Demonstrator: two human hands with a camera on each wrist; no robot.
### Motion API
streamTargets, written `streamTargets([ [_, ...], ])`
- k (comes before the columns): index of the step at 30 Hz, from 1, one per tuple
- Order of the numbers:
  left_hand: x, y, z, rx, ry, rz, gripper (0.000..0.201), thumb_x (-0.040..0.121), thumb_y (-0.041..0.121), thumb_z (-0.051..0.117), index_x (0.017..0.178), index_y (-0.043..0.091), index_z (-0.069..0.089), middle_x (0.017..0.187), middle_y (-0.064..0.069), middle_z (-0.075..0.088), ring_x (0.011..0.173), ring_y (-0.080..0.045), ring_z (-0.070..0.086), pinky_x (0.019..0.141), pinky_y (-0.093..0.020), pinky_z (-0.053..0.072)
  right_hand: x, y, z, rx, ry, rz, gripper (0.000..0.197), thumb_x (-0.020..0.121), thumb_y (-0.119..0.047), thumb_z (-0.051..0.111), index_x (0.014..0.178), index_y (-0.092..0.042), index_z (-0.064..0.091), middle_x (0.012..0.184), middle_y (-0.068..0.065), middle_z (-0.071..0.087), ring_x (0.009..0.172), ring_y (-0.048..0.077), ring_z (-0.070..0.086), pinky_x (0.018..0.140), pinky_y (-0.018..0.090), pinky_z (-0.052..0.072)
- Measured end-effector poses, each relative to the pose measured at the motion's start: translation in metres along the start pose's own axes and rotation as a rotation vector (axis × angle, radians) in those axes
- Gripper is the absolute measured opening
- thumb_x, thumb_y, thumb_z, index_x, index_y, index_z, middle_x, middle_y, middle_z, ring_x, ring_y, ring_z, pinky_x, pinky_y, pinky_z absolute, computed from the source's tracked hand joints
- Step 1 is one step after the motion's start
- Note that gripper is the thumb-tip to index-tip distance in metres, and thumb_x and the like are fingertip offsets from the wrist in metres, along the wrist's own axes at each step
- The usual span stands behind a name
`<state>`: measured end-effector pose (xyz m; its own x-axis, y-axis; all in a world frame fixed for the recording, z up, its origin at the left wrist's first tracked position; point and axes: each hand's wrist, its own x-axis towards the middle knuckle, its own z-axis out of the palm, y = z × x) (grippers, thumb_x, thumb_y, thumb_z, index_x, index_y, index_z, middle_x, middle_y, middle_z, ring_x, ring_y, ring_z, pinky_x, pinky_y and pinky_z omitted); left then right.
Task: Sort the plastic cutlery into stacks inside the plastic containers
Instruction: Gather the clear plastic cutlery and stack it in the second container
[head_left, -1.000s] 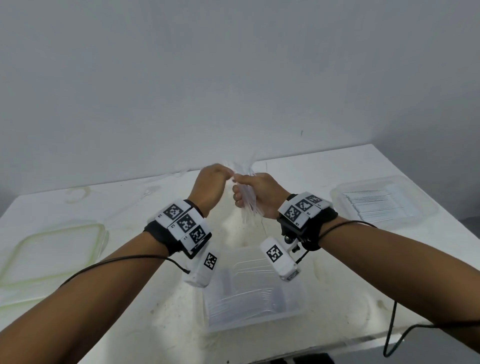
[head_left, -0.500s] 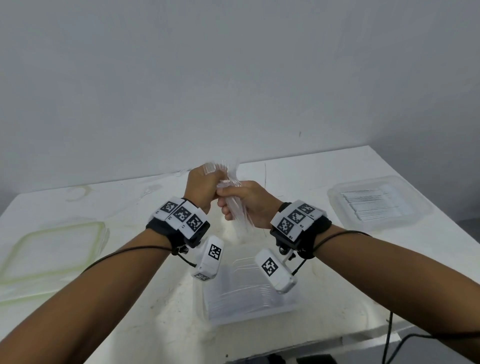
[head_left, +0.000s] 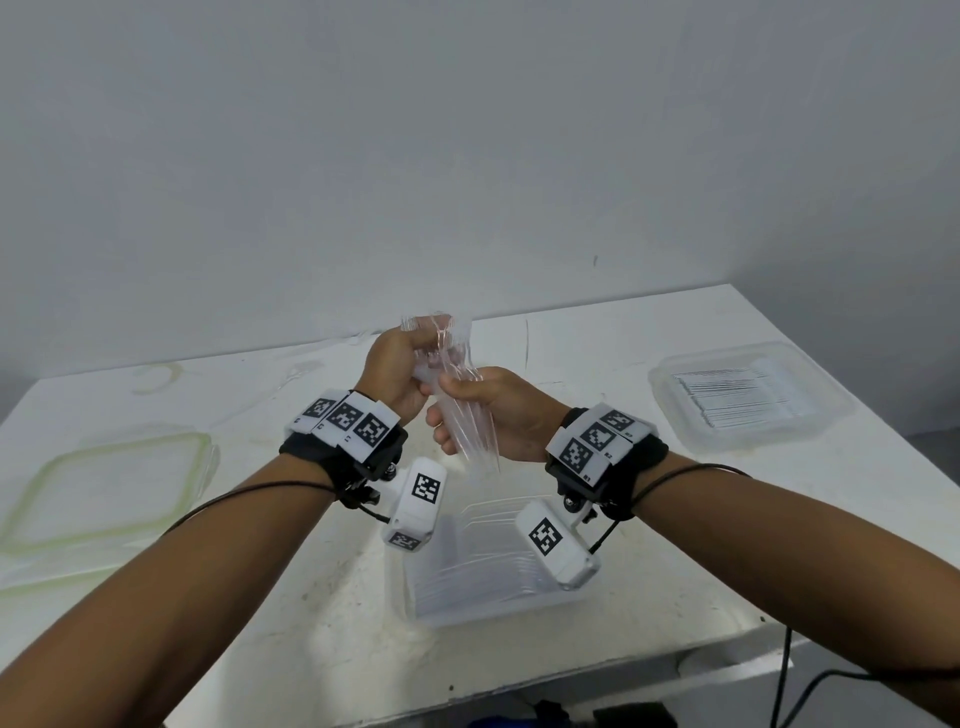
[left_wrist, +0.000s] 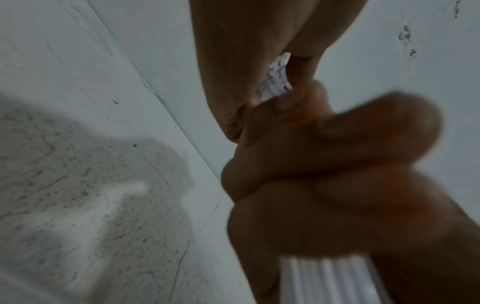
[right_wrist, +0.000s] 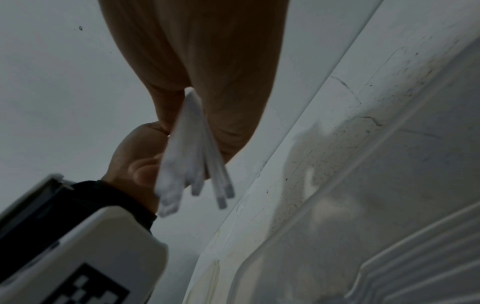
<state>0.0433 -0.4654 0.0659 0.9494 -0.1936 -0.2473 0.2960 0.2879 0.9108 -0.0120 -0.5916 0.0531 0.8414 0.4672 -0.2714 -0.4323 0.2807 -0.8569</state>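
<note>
A bundle of clear plastic forks (head_left: 467, 431) is held upright in the air by both hands. My left hand (head_left: 397, 364) wraps round the tine end at the top. Lower down, my right hand (head_left: 498, 415) grips the handles, which stick out below it. In the right wrist view the fanned handles (right_wrist: 189, 160) hang between the right palm (right_wrist: 207, 61) and the left hand (right_wrist: 130, 156). A clear container (head_left: 431, 608) with stacked cutlery sits on the table under the hands. A second clear container (head_left: 670, 410) holding a stack stands at the right.
A green-rimmed clear lid or container (head_left: 104, 488) lies at the left of the white table (head_left: 311, 597). The table's front edge is close to me and a grey wall stands behind it. Black cables run from both wrist bands.
Both hands and the bundle have shifted a little left and toward me. The left hand has closed further over the tine end.
</note>
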Motion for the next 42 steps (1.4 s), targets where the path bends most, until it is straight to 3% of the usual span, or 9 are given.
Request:
streamTargets([
  [5, -0.002, 0.001, 0.001, 0.09, -0.074, 0.035, 0.055, 0.086, 0.048, 0.054, 0.119, 0.004, 0.056, 0.091, -0.01, 0.058, 0.052, -0.012, 0.058, 0.042, -0.021, 0.043, -0.003, -0.002, 0.001, 0.007, 0.011, 0.011, 0.024, 0.103, -0.02, 0.041, 0.097, -0.001, 0.055, 0.072, 0.013, 0.062, 0.06, 0.023, 0.063, 0.056, 0.029, 0.054],
  [10, -0.004, 0.002, 0.004, 0.137, -0.088, 0.055, 0.004, 0.089, 0.009, 0.061, 0.086, 0.007, 0.06, 0.067, -0.004, 0.059, 0.058, -0.017, 0.056, 0.048, -0.025, 0.043, -0.005, -0.002, 0.002, -0.083, -0.02, 0.037, 0.02, 0.099, -0.025, 0.052, 0.097, -0.006, 0.053, 0.071, 0.01, 0.057, 0.06, 0.022, 0.06, 0.056, 0.028, 0.052],
  [13, 0.0, 0.001, 0.005, 0.044, -0.092, 0.002, 0.004, 0.087, 0.005, 0.056, 0.084, 0.006, 0.056, 0.081, -0.014, 0.062, 0.071, -0.024, 0.062, 0.063, -0.028, 0.054, -0.003, -0.003, 0.003, -0.154, -0.007, 0.028, 0.008, 0.096, -0.013, 0.057, 0.095, -0.009, 0.051, 0.067, 0.007, 0.052, 0.054, 0.018, 0.055, 0.052, 0.027, 0.047],
  [18, -0.001, 0.001, 0.009, 0.194, -0.029, 0.067, 0.053, 0.066, 0.02, 0.082, 0.107, 0.008, 0.052, 0.087, -0.008, 0.056, 0.075, -0.023, 0.061, 0.067, -0.034, 0.053, -0.001, -0.008, 0.003, -0.315, 0.169, 0.017, 0.009, 0.089, -0.003, 0.06, 0.094, -0.003, 0.053, 0.062, 0.011, 0.051, 0.049, 0.021, 0.054, 0.047, 0.027, 0.048],
  [23, 0.006, 0.0, 0.011, 0.185, 0.066, 0.04, 0.042, 0.078, -0.006, 0.059, 0.115, 0.006, 0.046, 0.095, -0.017, 0.06, 0.071, -0.028, 0.064, 0.064, -0.036, 0.053, 0.005, -0.006, 0.005, -0.418, 0.249, -0.004, 0.017, 0.089, -0.002, 0.06, 0.104, 0.0, 0.052, 0.065, 0.017, 0.054, 0.049, 0.029, 0.061, 0.052, 0.034, 0.055],
  [31, 0.007, 0.005, 0.004, -0.069, -0.08, 0.023, 0.063, 0.08, -0.005, 0.069, 0.134, 0.009, 0.039, 0.106, -0.021, 0.064, 0.083, -0.034, 0.067, 0.065, -0.039, 0.057, 0.004, -0.018, 0.005, -0.358, 0.088, 0.002, 0.006, 0.09, -0.002, 0.059, 0.089, -0.003, 0.053, 0.062, 0.015, 0.055, 0.051, 0.027, 0.061, 0.05, 0.032, 0.054],
  [34, 0.011, 0.01, 0.002, -0.123, -0.129, 0.022, 0.05, 0.089, 0.007, 0.062, 0.129, 0.017, 0.034, 0.116, -0.022, 0.062, 0.089, -0.036, 0.067, 0.065, -0.038, 0.057, 0.005, -0.018, 0.003, -0.302, 0.028, 0.053, 0.009, 0.093, -0.005, 0.057, 0.085, -0.004, 0.052, 0.062, 0.012, 0.056, 0.052, 0.024, 0.061, 0.05, 0.03, 0.052],
  [38, 0.015, 0.016, 0.0, -0.163, -0.112, -0.034, 0.027, 0.099, 0.033, 0.043, 0.111, 0.01, 0.051, 0.1, -0.018, 0.067, 0.083, -0.031, 0.066, 0.073, -0.033, 0.053, 0.008, -0.018, 0.003, -0.225, 0.028, 0.071, 0.01, 0.093, -0.007, 0.053, 0.084, -0.008, 0.048, 0.057, 0.008, 0.052, 0.049, 0.022, 0.054, 0.048, 0.027, 0.046],
  [42, 0.023, 0.012, -0.005, -0.003, 0.034, 0.091, 0.014, 0.092, 0.009, 0.052, 0.099, 0.002, 0.063, 0.093, -0.014, 0.064, 0.085, -0.028, 0.06, 0.069, -0.032, 0.051, 0.01, -0.017, 0.002, -0.262, 0.096, 0.078, 0.015, 0.096, -0.014, 0.052, 0.083, -0.009, 0.049, 0.055, 0.007, 0.047, 0.045, 0.018, 0.049, 0.045, 0.024, 0.041],
])
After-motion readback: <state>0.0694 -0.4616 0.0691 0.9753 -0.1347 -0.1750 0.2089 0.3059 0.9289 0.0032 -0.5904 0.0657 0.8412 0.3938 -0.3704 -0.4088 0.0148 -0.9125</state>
